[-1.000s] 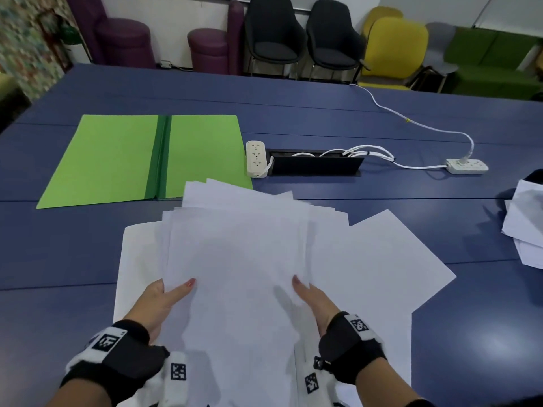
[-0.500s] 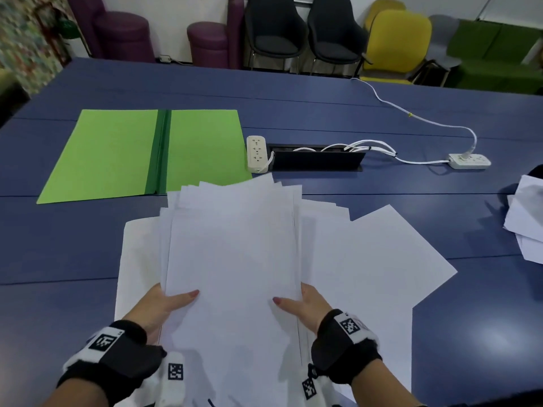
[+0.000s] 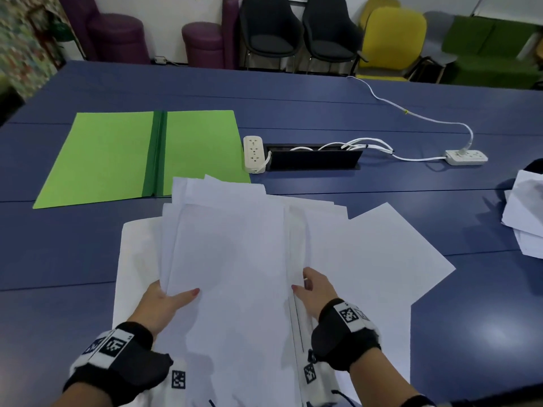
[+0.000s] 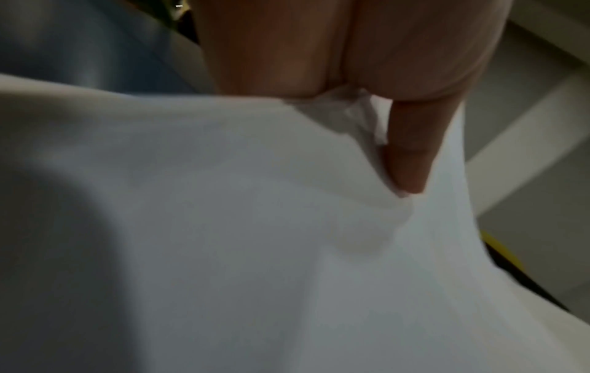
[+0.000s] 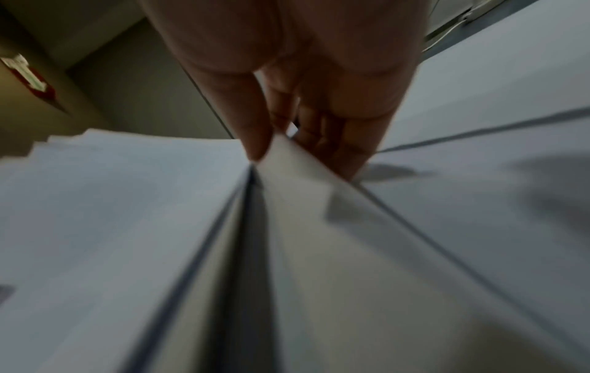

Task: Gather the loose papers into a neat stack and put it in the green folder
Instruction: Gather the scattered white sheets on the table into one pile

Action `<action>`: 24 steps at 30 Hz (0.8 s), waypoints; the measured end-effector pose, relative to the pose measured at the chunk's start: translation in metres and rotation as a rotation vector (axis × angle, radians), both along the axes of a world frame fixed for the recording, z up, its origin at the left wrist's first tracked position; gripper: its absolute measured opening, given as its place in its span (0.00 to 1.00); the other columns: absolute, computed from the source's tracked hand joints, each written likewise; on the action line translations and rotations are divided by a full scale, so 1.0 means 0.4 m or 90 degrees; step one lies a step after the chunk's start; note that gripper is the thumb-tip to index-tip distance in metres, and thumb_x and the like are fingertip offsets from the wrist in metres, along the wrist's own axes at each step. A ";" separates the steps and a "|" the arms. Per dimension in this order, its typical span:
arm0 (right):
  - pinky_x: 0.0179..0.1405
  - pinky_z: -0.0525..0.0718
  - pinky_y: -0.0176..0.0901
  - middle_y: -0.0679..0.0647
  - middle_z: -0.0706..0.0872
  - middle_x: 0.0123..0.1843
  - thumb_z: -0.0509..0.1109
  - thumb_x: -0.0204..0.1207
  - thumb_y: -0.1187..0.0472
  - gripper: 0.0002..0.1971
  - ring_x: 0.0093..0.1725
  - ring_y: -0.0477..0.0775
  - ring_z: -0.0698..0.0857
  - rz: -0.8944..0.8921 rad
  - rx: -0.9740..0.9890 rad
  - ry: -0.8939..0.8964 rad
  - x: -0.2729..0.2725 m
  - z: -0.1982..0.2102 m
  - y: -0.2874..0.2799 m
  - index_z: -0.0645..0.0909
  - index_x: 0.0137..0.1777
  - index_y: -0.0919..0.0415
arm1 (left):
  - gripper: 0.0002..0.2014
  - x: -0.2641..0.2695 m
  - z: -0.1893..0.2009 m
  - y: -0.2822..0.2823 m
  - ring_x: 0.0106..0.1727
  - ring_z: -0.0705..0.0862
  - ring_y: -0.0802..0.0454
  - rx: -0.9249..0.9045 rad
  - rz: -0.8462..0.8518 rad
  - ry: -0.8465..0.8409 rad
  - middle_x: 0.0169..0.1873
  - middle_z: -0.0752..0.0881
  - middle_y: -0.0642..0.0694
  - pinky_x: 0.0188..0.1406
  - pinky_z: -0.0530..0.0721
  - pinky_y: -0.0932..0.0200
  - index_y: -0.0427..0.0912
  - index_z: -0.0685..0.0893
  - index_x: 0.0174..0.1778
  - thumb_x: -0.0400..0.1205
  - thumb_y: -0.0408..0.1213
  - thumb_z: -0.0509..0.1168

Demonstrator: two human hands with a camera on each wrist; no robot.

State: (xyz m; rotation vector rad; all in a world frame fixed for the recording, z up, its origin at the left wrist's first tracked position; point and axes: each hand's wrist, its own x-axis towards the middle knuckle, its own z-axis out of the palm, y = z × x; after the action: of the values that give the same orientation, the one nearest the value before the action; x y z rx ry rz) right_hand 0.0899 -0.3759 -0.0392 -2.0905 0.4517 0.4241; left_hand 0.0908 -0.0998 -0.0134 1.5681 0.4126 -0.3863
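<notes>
A loose bundle of white papers (image 3: pixel 229 254) is held up between both hands over the blue table, its top edges uneven. My left hand (image 3: pixel 164 301) grips the bundle's left edge, thumb on top and fingers hidden underneath; in the left wrist view the thumb (image 4: pixel 411 151) presses into the sheets (image 4: pixel 223 227). My right hand (image 3: pixel 314 289) pinches the right edge, thumb on top, and the right wrist view shows the sheets (image 5: pixel 127 202) held between thumb and fingers (image 5: pixel 335 141). More sheets (image 3: pixel 367 259) lie flat underneath. The green folder (image 3: pixel 117 154) lies open at the far left.
A white power strip (image 3: pixel 253 154) and a black cable box (image 3: pixel 314 158) sit just right of the folder, with a white cord to a second strip (image 3: pixel 465 157). Another pile of paper (image 3: pixel 526 212) lies at the right edge. Chairs stand beyond the table's far edge.
The fanned sheets have been drawn together into a narrower bundle. My right hand shifted from lying on the paper to gripping its right edge; both hands sit slightly nearer me.
</notes>
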 end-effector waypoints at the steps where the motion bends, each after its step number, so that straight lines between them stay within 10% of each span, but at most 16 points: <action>1: 0.41 0.78 0.38 0.58 0.82 0.42 0.69 0.73 0.65 0.10 0.40 0.53 0.79 -0.041 0.099 -0.014 -0.006 0.007 -0.001 0.70 0.38 0.54 | 0.12 -0.004 0.005 0.009 0.48 0.88 0.40 -0.033 0.013 0.009 0.45 0.90 0.41 0.42 0.82 0.54 0.42 0.85 0.49 0.72 0.29 0.73; 5: 0.70 0.75 0.51 0.52 0.86 0.57 0.75 0.65 0.59 0.20 0.61 0.56 0.81 -0.158 0.500 -0.015 -0.036 0.040 0.008 0.75 0.56 0.56 | 0.38 -0.016 -0.016 0.058 0.52 0.88 0.36 -0.164 0.017 0.064 0.48 0.91 0.35 0.59 0.81 0.42 0.34 0.90 0.46 0.39 0.43 0.86; 10: 0.36 0.86 0.32 0.49 0.93 0.34 0.70 0.58 0.72 0.12 0.37 0.45 0.91 0.011 0.550 0.019 -0.054 0.090 0.040 0.89 0.39 0.59 | 0.46 -0.020 0.011 0.028 0.39 0.91 0.44 -0.196 -0.022 0.039 0.35 0.92 0.39 0.33 0.88 0.58 0.32 0.87 0.43 0.26 0.45 0.86; 16: 0.44 0.86 0.36 0.47 0.93 0.39 0.69 0.60 0.75 0.18 0.43 0.46 0.90 0.163 0.566 0.058 -0.068 0.139 0.040 0.91 0.41 0.54 | 0.22 -0.030 0.057 -0.005 0.20 0.87 0.55 -0.250 0.037 0.047 0.18 0.88 0.44 0.14 0.81 0.65 0.37 0.85 0.11 0.24 0.37 0.84; 20: 0.45 0.86 0.38 0.49 0.93 0.40 0.76 0.53 0.67 0.16 0.43 0.48 0.90 0.141 0.531 0.048 -0.082 0.156 0.043 0.89 0.43 0.56 | 0.14 -0.027 0.045 0.014 0.21 0.88 0.48 -0.277 0.043 0.079 0.25 0.89 0.30 0.15 0.83 0.60 0.30 0.87 0.17 0.45 0.33 0.85; 24: 0.48 0.81 0.42 0.49 0.87 0.51 0.77 0.50 0.40 0.31 0.48 0.50 0.85 -0.082 0.357 -0.023 -0.057 0.119 0.000 0.81 0.53 0.53 | 0.42 -0.015 0.031 0.035 0.48 0.90 0.40 -0.206 -0.058 0.077 0.50 0.90 0.34 0.40 0.90 0.51 0.33 0.87 0.52 0.40 0.43 0.87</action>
State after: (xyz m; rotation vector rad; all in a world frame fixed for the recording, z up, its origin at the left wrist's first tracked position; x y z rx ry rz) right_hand 0.0672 -0.3760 0.0082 -1.5160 0.3897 0.3832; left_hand 0.0847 -0.0856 -0.0011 1.2545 0.3527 -0.5904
